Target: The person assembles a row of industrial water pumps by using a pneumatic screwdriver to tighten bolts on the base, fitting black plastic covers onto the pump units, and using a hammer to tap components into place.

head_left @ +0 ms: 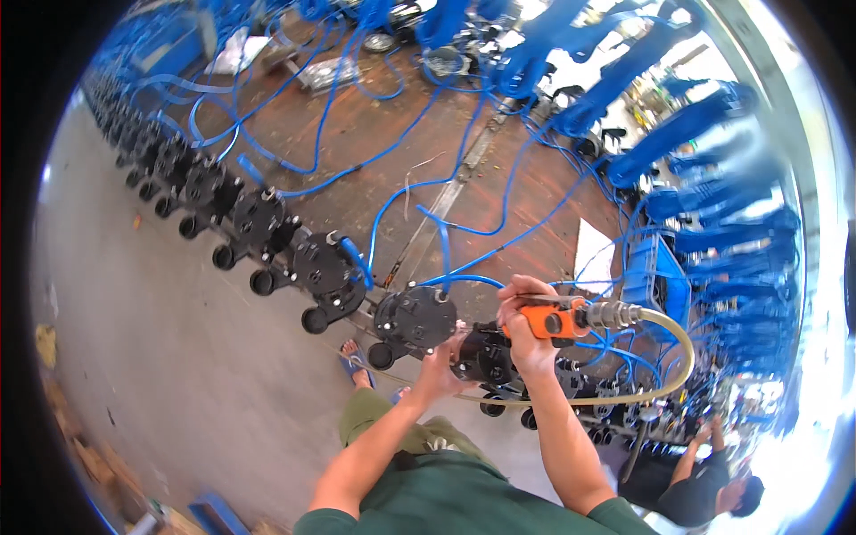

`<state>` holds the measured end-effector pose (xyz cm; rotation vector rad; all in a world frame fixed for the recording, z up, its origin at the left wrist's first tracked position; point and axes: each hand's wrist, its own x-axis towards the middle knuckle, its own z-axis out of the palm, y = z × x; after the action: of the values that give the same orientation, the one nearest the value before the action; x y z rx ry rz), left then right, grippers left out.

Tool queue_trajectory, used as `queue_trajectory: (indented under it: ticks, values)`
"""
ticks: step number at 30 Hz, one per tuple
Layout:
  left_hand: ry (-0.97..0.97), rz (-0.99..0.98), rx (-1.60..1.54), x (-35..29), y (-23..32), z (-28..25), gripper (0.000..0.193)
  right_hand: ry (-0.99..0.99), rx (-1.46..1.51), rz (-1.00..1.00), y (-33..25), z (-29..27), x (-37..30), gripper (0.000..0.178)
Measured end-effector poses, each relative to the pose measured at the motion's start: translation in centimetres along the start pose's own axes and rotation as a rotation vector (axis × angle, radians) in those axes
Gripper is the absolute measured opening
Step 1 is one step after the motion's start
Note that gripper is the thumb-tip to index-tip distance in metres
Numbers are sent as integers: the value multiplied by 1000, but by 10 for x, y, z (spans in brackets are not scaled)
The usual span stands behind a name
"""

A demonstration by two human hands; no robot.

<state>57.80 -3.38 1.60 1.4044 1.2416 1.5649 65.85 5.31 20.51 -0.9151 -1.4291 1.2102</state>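
My right hand (pixel 528 332) is closed around an orange air tool (pixel 551 322), whose metal coupling (pixel 611 315) joins a pale yellowish hose (pixel 685 361). The tool's working end is hidden by my hand. Below and to the left of it, my left hand (pixel 443 367) grips the side of a black round housing (pixel 486 355) at the table's edge. Its fingertips are partly hidden. Another black housing (pixel 415 318), with a flat round top and a short black spout, stands just left of my left hand.
Several similar black housings (pixel 260 218) line the table edge to the far left. Blue hoses (pixel 397 201) loop over the brown tabletop (pixel 357 192). A blue crate (pixel 658 276) sits at right, with hanging blue hose bundles (pixel 678 134) behind. Another person (pixel 700 481) works at lower right.
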Motion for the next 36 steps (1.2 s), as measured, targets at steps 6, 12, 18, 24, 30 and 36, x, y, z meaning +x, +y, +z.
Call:
queue_trajectory:
  ticks: [6, 12, 18, 24, 30, 36]
  values:
    - [139, -237, 285, -27, 22, 12, 114, 163, 202, -218, -75, -42, -9, 31]
    - [-274, -763, 149, -63, 70, 16, 63, 286, 102, -86, -20, -86, -18, 36]
    - [-452, -541, 245, -84, 45, 54, 65, 192, 17, -173, 5, -79, -28, 21]
    - [-275, -381, 250, -70, 25, 86, 47, 58, -86, -244, -14, -79, -24, 39]
    - [-184, -109, 449, -74, 3, 91, 23, 157, 38, -130, -50, -107, -81, 35]
    - [-169, -186, 387, -75, 10, 97, 22, 171, 13, -76, -42, -126, -112, 36]
